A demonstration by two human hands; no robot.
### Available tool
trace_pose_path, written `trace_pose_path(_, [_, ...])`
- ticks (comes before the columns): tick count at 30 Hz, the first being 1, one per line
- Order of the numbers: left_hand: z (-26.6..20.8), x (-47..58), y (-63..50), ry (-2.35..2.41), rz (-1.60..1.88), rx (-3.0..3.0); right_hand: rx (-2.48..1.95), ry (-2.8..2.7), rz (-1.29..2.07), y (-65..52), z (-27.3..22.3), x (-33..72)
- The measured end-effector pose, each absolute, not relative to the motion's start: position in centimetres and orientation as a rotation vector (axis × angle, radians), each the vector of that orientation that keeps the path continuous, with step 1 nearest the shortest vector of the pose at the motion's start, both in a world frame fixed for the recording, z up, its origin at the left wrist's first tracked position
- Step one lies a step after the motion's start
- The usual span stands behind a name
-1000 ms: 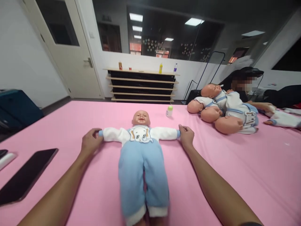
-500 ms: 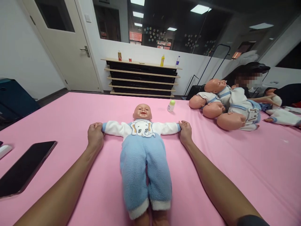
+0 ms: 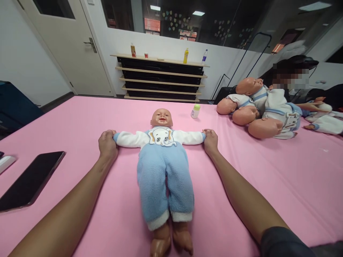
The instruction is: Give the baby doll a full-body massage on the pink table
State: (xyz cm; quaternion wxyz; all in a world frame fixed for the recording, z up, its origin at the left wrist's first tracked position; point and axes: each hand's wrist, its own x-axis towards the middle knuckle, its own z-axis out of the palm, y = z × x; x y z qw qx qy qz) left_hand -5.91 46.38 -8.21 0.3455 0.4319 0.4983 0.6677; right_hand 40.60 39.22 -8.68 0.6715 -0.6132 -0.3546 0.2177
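Observation:
A baby doll (image 3: 164, 167) lies on its back on the pink table cover (image 3: 227, 203), head away from me and feet toward me. It wears a white top with an elephant face and fluffy blue trousers. Both its arms are stretched straight out sideways. My left hand (image 3: 108, 145) is closed round the doll's hand at the left cuff. Round the doll's other hand, at the right cuff, my right hand (image 3: 211, 142) is closed. My fingers mostly hide the doll's hands.
A small green-capped bottle (image 3: 195, 111) stands beyond the doll's arm. Several more dolls (image 3: 265, 110) are heaped at the right, near another person (image 3: 291, 76). At the left lies a black phone (image 3: 32, 180). Behind the table is a low shelf (image 3: 160, 73) with bottles.
The view has tipped down slightly, so the doll's feet now show. My hands keep hold of the doll's outstretched hands, with little visible movement.

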Motion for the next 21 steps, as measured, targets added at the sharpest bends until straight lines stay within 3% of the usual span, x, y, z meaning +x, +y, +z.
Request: trace_pose_path(21, [-8.52,-6.45,46.86,1.408,1.688,1.073,-1.35,-0.793,0.51,39.14,-8.43,40.27])
